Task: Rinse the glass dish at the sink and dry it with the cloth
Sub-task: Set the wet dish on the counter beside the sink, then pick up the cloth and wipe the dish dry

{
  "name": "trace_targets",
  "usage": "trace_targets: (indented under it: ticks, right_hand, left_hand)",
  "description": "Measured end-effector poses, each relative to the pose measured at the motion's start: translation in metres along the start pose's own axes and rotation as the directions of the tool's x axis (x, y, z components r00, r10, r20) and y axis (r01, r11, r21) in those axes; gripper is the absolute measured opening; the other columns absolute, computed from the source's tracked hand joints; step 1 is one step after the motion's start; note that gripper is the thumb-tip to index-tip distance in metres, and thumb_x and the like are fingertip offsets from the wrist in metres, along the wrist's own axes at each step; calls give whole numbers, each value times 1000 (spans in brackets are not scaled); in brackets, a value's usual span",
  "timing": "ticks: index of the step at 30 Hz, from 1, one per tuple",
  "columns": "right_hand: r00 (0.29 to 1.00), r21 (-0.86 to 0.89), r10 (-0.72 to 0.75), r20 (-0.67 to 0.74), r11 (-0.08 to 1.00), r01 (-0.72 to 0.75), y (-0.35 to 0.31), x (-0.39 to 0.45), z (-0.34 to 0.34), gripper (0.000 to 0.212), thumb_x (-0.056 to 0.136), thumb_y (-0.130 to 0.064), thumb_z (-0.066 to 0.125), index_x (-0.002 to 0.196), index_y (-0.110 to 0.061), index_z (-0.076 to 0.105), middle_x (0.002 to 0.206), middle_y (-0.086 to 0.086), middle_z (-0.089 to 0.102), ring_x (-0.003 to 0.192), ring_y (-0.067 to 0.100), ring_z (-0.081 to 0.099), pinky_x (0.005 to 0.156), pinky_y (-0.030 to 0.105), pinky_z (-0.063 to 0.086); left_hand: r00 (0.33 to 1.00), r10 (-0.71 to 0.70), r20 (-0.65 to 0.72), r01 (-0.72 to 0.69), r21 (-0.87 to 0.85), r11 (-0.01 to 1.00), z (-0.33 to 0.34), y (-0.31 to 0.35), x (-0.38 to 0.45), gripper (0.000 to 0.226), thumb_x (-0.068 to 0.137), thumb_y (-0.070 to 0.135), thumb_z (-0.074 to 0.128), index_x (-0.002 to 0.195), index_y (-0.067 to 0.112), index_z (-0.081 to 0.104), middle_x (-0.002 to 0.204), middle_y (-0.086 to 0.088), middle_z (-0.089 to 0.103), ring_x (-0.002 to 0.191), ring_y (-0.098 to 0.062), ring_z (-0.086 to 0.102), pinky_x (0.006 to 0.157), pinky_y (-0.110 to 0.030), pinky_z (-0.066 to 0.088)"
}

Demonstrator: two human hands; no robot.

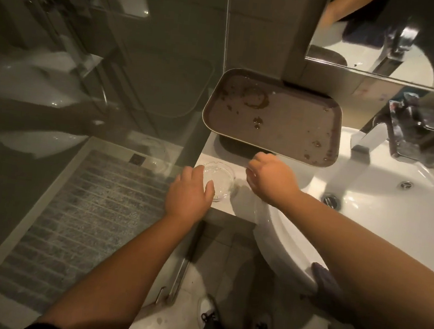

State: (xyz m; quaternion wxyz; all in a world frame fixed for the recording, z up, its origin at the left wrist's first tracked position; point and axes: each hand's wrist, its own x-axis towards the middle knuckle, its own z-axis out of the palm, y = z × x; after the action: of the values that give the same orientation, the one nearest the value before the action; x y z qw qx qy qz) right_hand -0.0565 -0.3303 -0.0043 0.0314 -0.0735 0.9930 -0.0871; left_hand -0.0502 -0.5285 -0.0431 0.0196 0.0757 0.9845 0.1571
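Dish: the glass dish (218, 180) is sitting on the desk (235, 206), at its near left corner, just beside the sink (379, 225). It is round, so we are seeing no long axis to line up with.

Left hand: our left hand (189, 196) is the nearer one. It is reaching over the dish's near left rim, the fingers (209, 187) spread apart and curled, touching or almost touching the glass; we cannot tell whether they are gripping it yet.

Right hand: our right hand (270, 180) is hanging just to the right of the dish, between it and the basin, with the knuckles up. The fingers are curled under and hidden, so we cannot tell whether they are holding anything.

Direction: the dish is lying just ahead and right of the left fingers and left of the right hand, so both hands are bracketing it. The tap (366, 141) is standing well to the right, at the far edge of the basin.

Other things: a stained brown tray (273, 116) is resting at the far edge of the desk, behind the dish. A dark cloth (324, 280) seems to be draped on the near rim of the basin.

Judgement: we are probably about to lift the dish and carry it right, under the tap; no rinsing is showing yet.
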Motion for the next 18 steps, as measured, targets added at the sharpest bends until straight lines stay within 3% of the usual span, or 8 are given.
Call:
trace_targets:
  ticks: [3, 5, 8, 15, 18]
  right_hand:
    - [999, -26, 20, -48, 999, -21, 27, -43, -9, 27, 95, -28, 58, 108, -9, 72, 112, 11, 68, 100, 28, 62, 86, 38, 50]
    - [997, -35, 62, -49, 997, -64, 40, -74, -14, 30, 94, -33, 59, 113, -14, 72, 121, 9, 66, 112, 27, 59, 95, 41, 47]
    - [993, -54, 119, -27, 991, -120, 56, -117, -20, 33, 94, -37, 58, 116, -16, 71, 126, 8, 65, 117, 28, 57, 100, 44, 44]
    - [992, -50, 126, 3, 991, -126, 98, -203, -22, 27, 87, -27, 69, 107, -9, 74, 113, 16, 71, 105, 39, 64, 90, 49, 51]
    - [985, -6, 158, 69, 988, -157, 109, -235, -22, 38, 95, -34, 59, 125, -13, 66, 134, 12, 61, 125, 35, 53, 106, 46, 39]
  left_hand:
    - [973, 223, -62, -220, 47, 974, -8, 11, -17, 56, 88, 44, 44, 135, 14, 50, 139, -12, 50, 128, -32, 45, 104, -48, 36]
    - [957, 288, 27, -289, 81, 954, -14, 26, -28, 62, 90, 50, 39, 143, 19, 41, 155, -9, 33, 145, -31, 25, 117, -51, 17]
    - [923, 355, 151, -375, 136, 917, -14, 54, -43, 69, 91, 61, 26, 152, 27, 24, 163, -2, 12, 150, -26, 2, 120, -51, 1]
    - [827, 520, 213, -544, 71, 836, 0, 116, -83, 69, 92, 63, 35, 150, 27, 27, 161, 1, 21, 149, -25, 13, 121, -51, 6]
    - [781, 561, 273, -598, 69, 799, 10, 138, -104, 72, 91, 65, 33, 152, 27, 21, 162, 1, 17, 150, -24, 10, 120, -51, 10]
